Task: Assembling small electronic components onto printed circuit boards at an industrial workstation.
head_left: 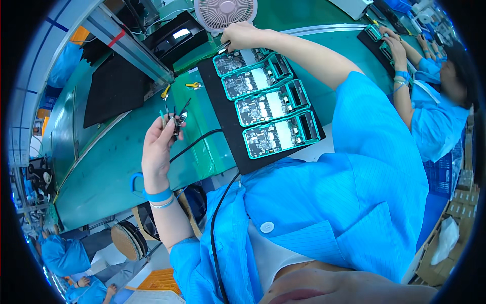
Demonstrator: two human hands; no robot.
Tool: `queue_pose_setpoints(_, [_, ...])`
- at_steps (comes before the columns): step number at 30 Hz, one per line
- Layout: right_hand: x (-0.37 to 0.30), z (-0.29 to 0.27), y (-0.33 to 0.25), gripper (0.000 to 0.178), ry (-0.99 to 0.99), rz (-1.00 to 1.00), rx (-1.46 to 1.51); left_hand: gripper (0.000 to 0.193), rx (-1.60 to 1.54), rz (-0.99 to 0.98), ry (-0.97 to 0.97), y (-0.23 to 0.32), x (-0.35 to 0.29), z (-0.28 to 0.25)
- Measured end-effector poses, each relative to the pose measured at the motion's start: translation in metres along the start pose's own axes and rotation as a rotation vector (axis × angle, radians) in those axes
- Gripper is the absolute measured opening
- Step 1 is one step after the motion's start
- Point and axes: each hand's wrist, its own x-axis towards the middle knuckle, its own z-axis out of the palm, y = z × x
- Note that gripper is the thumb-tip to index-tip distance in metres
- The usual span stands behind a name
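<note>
Over the green bench, my left hand (158, 147) is closed, pinching a bunch of small black parts (177, 124) with thin dark ends sticking out. A blue band circles that wrist. My right arm reaches to the far end of a black mat (215, 93). There my right hand (240, 35) has its fingers pressed together beside the farthest device (230, 63); a thin metallic thing shows at the fingertips, too small to name. Several teal-framed devices lie in a row on the mat, the nearest one (271, 139) with its circuit board and white middle strip exposed.
A pink fan (225, 11) stands beyond my right hand. Two yellow-handled tools (193, 85) lie on the bench beside a metal post (144, 58). A black cable (195, 144) crosses the bench's near edge. At the right, a co-worker (430, 101) handles similar devices.
</note>
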Motion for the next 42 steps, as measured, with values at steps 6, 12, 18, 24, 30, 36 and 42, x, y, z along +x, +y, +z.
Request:
queue_pose_setpoints(6, [0.005, 0.012, 0.006, 0.021, 0.014, 0.009, -0.051, 0.019, -0.002, 0.001, -0.002, -0.008, 0.006, 0.012])
queue_pose_setpoints(12, [0.007, 0.022, 0.012, 0.019, 0.064, -0.004, -0.047, 0.02, 0.012, -0.004, 0.0, -0.013, 0.012, 0.016])
queue_pose_setpoints(18, [0.01, 0.027, 0.008, 0.02, 0.056, -0.031, -0.08, 0.019, 0.004, -0.016, -0.007, -0.02, 0.017, 0.023])
queue_pose_setpoints(24, [0.005, 0.023, -0.006, 0.026, 0.163, -0.079, 0.011, 0.021, -0.017, -0.013, -0.015, -0.019, 0.021, 0.027])
queue_pose_setpoints(30, [-0.026, -0.001, -0.093, 0.03, -0.186, -0.303, 0.793, 0.019, -0.053, 0.049, -0.087, -0.02, 0.017, 0.039])
queue_pose_setpoints(36, [-0.048, 0.002, -0.09, 0.019, -0.459, -0.18, 0.812, 0.016, -0.123, 0.057, -0.169, -0.028, 0.016, 0.062])
queue_pose_setpoints(42, [-0.052, -0.017, -0.046, 0.019, -0.163, -0.196, 0.55, 0.019, -0.133, 0.105, -0.044, -0.036, 0.007, 0.058])
